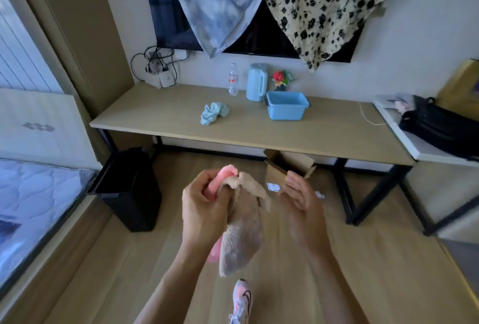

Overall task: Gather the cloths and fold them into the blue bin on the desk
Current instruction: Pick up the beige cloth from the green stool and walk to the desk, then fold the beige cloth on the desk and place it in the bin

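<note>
Gathering step: left hand fingers curled round fluffy pink cloth and beige terry cloth, both hanging below fist; right hand just beside, fingers relaxed, holding nothing. Crumpled light-blue cloth and blue plastic bin on desk, well beyond fingertips. Next, likely: fetch blue cloth, then fold

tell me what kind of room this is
Most likely a bedroom, perhaps a small rented or hotel-type room: a bare quilted mattress lies at the left, a long wooden desk carries an electric kettle and a water bottle, and a wall-mounted screen hangs above it.
</note>
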